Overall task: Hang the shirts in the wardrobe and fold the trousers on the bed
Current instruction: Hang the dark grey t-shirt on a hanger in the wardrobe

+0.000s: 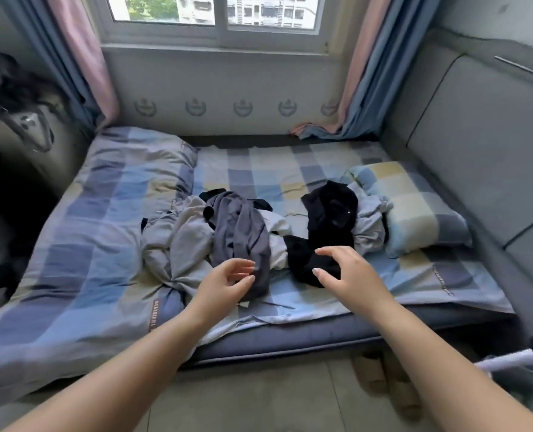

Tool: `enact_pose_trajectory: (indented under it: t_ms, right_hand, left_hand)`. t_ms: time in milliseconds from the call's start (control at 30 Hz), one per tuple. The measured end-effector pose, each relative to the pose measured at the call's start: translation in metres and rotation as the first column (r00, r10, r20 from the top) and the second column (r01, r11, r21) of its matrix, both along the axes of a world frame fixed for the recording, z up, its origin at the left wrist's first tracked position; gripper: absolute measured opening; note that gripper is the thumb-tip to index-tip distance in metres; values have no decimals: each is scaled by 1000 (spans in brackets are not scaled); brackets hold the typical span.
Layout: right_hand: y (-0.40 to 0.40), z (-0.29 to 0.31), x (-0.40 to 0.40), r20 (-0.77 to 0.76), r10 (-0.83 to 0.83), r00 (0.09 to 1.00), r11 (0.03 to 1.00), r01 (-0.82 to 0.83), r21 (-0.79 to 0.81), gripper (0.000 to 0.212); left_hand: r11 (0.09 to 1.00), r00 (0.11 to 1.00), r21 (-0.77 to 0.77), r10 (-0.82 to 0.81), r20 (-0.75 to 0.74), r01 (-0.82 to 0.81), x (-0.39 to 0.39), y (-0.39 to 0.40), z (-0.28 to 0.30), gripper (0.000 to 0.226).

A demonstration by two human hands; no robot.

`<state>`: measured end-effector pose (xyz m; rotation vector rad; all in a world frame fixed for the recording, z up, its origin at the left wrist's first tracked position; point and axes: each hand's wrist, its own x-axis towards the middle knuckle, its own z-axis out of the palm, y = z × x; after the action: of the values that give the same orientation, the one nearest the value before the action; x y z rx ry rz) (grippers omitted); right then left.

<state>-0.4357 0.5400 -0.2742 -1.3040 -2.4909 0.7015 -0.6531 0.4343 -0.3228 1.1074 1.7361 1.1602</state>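
A bed (81, 244) fills most of the room, pushed up against a pale wall under a window (221, 17) that looks out on apartment blocks and some green. Blue and pink curtains (81, 67) hang at both sides of the window, the right one spilling onto the mattress. A grey padded panel (483, 145) runs along the right edge of the bed. The bed is covered with a checked sheet in blue, grey and yellow, with a matching folded quilt at the far left and a checked pillow (415, 204) at the right. The floor in front is pale tile.

In the middle of the sheet lies a heap of clothes: a light grey garment (178, 244) at the left, a darker grey one (243, 232) draped over it, and a black garment (327, 226) to the right, resting against more pale cloth beside the pillow.

The left hand (227, 282) hovers at the near edge of the dark grey piece, fingers loosely curved and holding nothing. The right hand (349, 272) is spread over the black garment, thumb and forefinger apart, also holding nothing.
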Motion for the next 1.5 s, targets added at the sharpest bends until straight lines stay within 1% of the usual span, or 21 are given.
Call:
enact_pose_trajectory:
  t_ms: [200, 333, 467, 533, 633, 767, 900, 1000, 1133, 1200, 1233, 1300, 1333, 1367, 1433, 1467, 1500]
  right_hand:
    - [65, -40, -81, -9, 85, 996, 992, -85, -98, 38]
    - [116, -76, -140, -15, 152, 988, 974, -152, -168, 37]
    - [164, -121, -203, 29, 225, 974, 942, -210, -262, 38]
    - [185, -143, -232, 53, 235, 971, 930, -208, -303, 38]
    - [209, -179, -269, 81, 209, 975, 913, -165, -372, 39]
    - [233, -245, -310, 138, 153, 978, 892, -77, -445, 42]
    - [271, -318, -340, 226, 121, 967, 901, -11, -434, 53]
    - [295, -368, -357, 264, 82, 961, 899, 43, -435, 66]
    - [306, -425, -369, 293, 32, 955, 865, 121, -487, 92]
    - [309, -444, -373, 294, -43, 955, 832, 197, -518, 100]
    - [312, -453, -375, 292, -94, 952, 811, 243, -532, 101]
    - [318, -468, -379, 270, -201, 942, 751, 325, -574, 98]
    - [320, -474, -380, 233, -260, 937, 709, 349, -613, 89]
    - [321, -478, -381, 181, -323, 929, 662, 358, -659, 76]
    - [315, -477, -383, 54, -418, 907, 598, 319, -735, 47]
    - [312, -470, -383, -9, -440, 898, 588, 280, -759, 40]
    - [307, -462, -384, -71, -456, 887, 579, 235, -780, 37]
  left_hand:
    - [985, 985, -60, 166, 43, -164, -69, 25, -30, 23]
    - [949, 954, -126, 297, 49, -289, -115, 55, -58, 25]
    - [908, 922, -189, 385, 33, -373, -162, 93, -90, 27]
    - [895, 911, -215, 410, 48, -392, -184, 112, -107, 27]
    - [880, 906, -267, 421, 49, -394, -216, 138, -141, 27]
    - [861, 903, -334, 426, 59, -384, -257, 173, -200, 20]
    - [883, 926, -344, 368, 86, -320, -290, 229, -268, 22]
    - [885, 919, -373, 359, 164, -279, -295, 262, -319, 30]
    - [890, 901, -404, 337, 274, -211, -284, 282, -373, 46]
    - [890, 892, -406, 343, 296, -208, -279, 289, -393, 57]
    - [893, 889, -396, 347, 300, -215, -277, 292, -401, 57]
    - [899, 886, -355, 365, 287, -256, -273, 300, -407, 48]
    - [902, 890, -333, 369, 269, -274, -271, 304, -408, 42]
    - [908, 898, -316, 360, 255, -274, -269, 309, -407, 38]
    - [917, 903, -301, 342, 260, -260, -266, 317, -403, 33]
    - [920, 901, -296, 339, 270, -257, -264, 322, -399, 32]
    - [919, 898, -297, 344, 276, -261, -263, 326, -394, 31]
